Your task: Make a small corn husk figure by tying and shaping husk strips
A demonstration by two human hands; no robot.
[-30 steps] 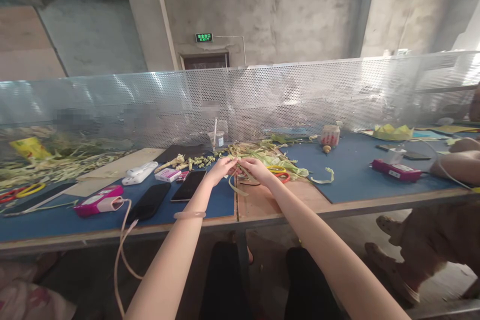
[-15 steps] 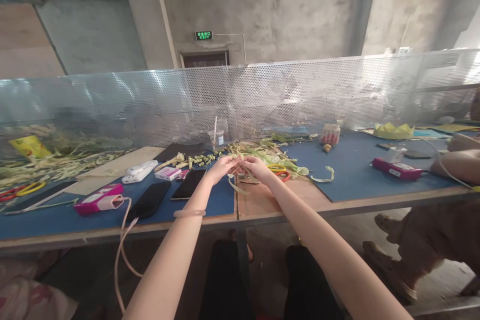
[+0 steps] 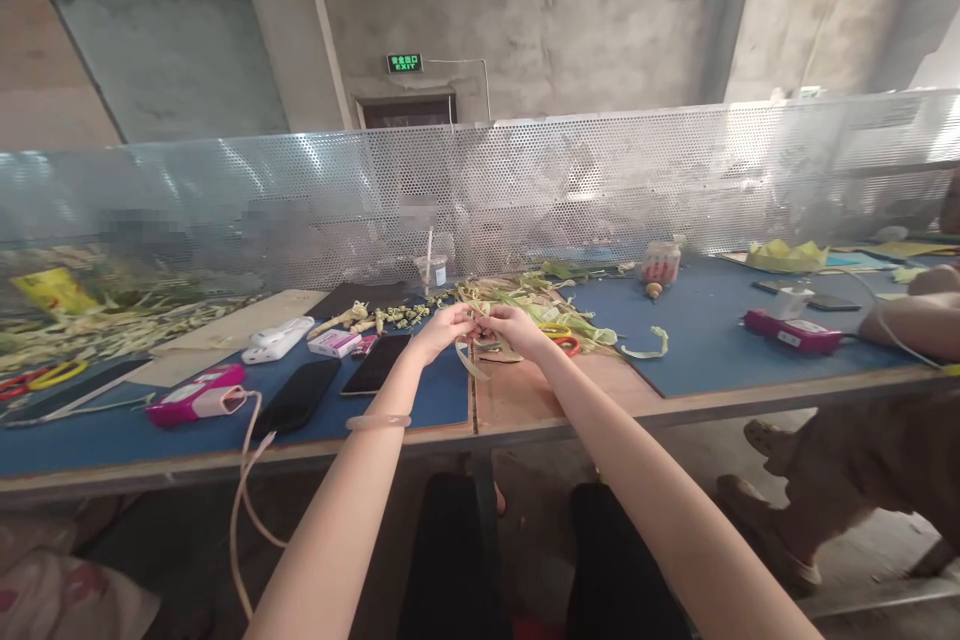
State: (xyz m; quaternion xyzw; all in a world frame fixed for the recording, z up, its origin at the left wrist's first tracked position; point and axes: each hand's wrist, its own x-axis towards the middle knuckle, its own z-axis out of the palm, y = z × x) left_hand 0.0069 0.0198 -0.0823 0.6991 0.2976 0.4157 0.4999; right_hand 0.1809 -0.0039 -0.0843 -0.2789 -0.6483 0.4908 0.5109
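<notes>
Long wooden table (image 3: 525, 398) across the lower-middle band of the frame, partly under blue mats (image 3: 697, 345).
Centre: heap of pale leaf strips (image 3: 536, 305), scissors (image 3: 561, 340), plastic cup (image 3: 433, 273).
Left of centre: two black phones (image 3: 298, 398), pink power bank (image 3: 196, 397), white case (image 3: 277, 340).
Right: magenta device (image 3: 793, 334), yellow folded paper (image 3: 784, 256).

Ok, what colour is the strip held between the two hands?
Pale yellow-green; the leaf strip shows best in the head view.

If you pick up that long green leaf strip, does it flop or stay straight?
Probably floppy: the leaf strip droops in a curve below the left hand and right hand. Likely light too: it looks thin and narrow.
</notes>
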